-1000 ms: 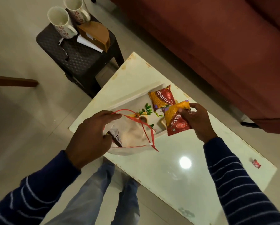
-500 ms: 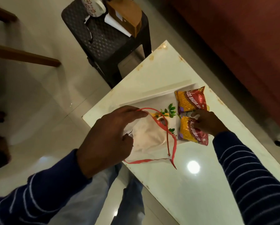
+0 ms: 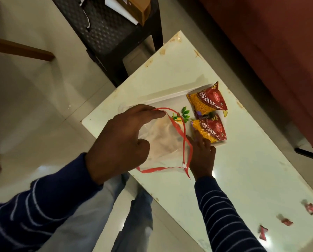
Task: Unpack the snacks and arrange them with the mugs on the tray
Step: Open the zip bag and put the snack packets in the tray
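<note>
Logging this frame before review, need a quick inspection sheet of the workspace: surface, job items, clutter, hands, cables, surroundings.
Surface: glossy white table, stains at the far corner and edges.
Job's things: white tray on the table; two snack packets, far one, near one, lying side by side on it. Clear zip bag with red seal, mouth open. No mugs in view.
Clutter: three small red wrappers near the table's right end.
Hands: left hand holds the bag's rim in its grip; right hand flat, fingertips at the near packet, holding nothing.
Cables: nothing seen.
Surroundings: dark stool with a brown box; red sofa; tiled floor.
</note>
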Action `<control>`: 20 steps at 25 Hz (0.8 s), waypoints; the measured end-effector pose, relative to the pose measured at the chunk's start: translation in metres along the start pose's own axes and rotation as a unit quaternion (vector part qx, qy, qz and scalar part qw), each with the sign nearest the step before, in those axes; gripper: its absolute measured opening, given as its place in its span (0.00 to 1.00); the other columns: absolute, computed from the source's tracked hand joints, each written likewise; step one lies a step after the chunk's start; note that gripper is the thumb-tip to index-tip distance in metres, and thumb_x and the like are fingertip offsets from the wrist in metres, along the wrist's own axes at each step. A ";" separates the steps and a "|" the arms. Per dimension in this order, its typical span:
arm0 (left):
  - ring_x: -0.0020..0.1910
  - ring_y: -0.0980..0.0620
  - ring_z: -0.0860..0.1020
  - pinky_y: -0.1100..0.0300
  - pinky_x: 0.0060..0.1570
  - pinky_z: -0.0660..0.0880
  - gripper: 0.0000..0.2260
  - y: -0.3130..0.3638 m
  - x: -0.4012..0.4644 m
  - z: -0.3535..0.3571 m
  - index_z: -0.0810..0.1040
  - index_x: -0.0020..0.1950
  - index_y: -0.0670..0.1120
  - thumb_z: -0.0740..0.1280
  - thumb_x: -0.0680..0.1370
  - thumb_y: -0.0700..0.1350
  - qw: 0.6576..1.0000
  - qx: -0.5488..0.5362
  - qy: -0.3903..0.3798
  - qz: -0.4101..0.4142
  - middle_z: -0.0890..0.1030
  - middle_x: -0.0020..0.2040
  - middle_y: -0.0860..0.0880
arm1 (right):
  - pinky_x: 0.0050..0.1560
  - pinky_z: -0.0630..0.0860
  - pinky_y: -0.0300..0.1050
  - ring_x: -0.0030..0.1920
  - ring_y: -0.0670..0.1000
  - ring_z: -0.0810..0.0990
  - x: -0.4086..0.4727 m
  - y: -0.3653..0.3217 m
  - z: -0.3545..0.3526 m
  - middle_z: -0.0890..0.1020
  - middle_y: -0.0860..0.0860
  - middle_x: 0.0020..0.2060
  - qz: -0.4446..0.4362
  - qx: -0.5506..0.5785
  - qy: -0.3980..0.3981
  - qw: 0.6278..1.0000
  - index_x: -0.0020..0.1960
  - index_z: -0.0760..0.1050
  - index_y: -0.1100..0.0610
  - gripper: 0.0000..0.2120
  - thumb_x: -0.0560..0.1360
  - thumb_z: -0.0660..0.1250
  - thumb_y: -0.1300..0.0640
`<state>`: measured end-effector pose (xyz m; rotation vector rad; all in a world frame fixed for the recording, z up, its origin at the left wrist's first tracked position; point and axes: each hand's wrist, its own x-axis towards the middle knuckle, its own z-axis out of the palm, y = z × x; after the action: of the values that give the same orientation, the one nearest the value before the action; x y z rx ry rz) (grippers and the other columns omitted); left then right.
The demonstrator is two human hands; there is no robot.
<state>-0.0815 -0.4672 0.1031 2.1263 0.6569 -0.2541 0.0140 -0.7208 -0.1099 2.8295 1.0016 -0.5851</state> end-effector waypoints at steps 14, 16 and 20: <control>0.61 0.67 0.68 0.80 0.58 0.62 0.31 0.001 0.002 0.009 0.73 0.69 0.51 0.68 0.68 0.32 1.000 -0.020 -0.007 0.011 0.72 0.64 0.61 | 0.45 0.78 0.33 0.45 0.45 0.83 -0.042 -0.033 -0.148 0.83 0.43 0.45 0.157 0.475 0.263 0.825 0.52 0.81 0.55 0.09 0.76 0.66 0.64; 0.61 0.67 0.68 0.81 0.58 0.62 0.31 0.007 -0.002 0.010 0.73 0.69 0.51 0.69 0.68 0.31 1.000 -0.023 -0.013 0.017 0.71 0.64 0.62 | 0.46 0.79 0.38 0.44 0.46 0.84 -0.067 -0.056 -0.191 0.84 0.40 0.43 0.037 0.507 0.244 0.826 0.47 0.82 0.50 0.12 0.73 0.63 0.63; 0.62 0.63 0.73 0.75 0.62 0.66 0.32 0.025 -0.016 0.015 0.73 0.71 0.49 0.67 0.67 0.31 0.997 -0.050 -0.036 0.050 0.71 0.67 0.58 | 0.58 0.76 0.40 0.55 0.48 0.81 -0.065 -0.097 -0.211 0.84 0.49 0.53 -0.035 0.445 -0.007 0.895 0.58 0.82 0.57 0.12 0.78 0.63 0.62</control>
<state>-0.0809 -0.4966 0.1178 2.0379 0.5095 -0.2370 -0.0241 -0.6401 0.1140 3.5255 1.0158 -1.3745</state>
